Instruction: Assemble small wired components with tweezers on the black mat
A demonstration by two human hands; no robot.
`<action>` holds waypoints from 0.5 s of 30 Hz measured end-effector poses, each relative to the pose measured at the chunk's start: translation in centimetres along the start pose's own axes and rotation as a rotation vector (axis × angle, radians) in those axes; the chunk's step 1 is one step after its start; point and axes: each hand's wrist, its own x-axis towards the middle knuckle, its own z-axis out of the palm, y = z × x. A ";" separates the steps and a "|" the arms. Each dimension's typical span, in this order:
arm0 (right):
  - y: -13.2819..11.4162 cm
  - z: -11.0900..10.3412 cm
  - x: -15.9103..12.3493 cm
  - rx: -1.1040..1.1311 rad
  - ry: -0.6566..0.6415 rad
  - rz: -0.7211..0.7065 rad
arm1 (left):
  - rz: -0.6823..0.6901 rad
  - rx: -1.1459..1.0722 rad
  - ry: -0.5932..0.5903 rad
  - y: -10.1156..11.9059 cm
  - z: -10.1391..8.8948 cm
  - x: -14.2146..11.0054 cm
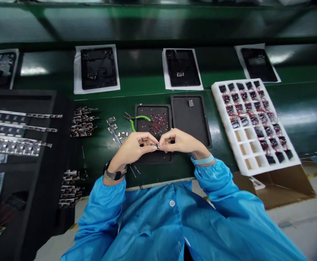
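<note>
Over the front of a black tray [158,158], my left hand [137,145] and my right hand [180,142] meet fingertip to fingertip. Both are closed in a pinch on a small circuit board [155,145], mostly covered by the fingers. Behind them the tray holds a heap of tiny parts with red wires [159,123]. Green-handled cutters [136,118] lie across its left edge. Left of the tray are several small boards with a flat ribbon cable [116,136]. A second black tray [192,121] beside it carries a small grey square piece [190,103].
At right, a white foam tray [242,159] of black wired parts rests over a cardboard box [289,185]. Stacks of small boards [82,121] stand left, beside a black rack [45,145]. Along the back lie several black panels on white sheets [77,72].
</note>
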 end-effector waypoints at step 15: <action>0.5 -0.2 -0.1 0.034 0.008 0.059 | -0.036 -0.069 0.009 -0.5 0.2 0.3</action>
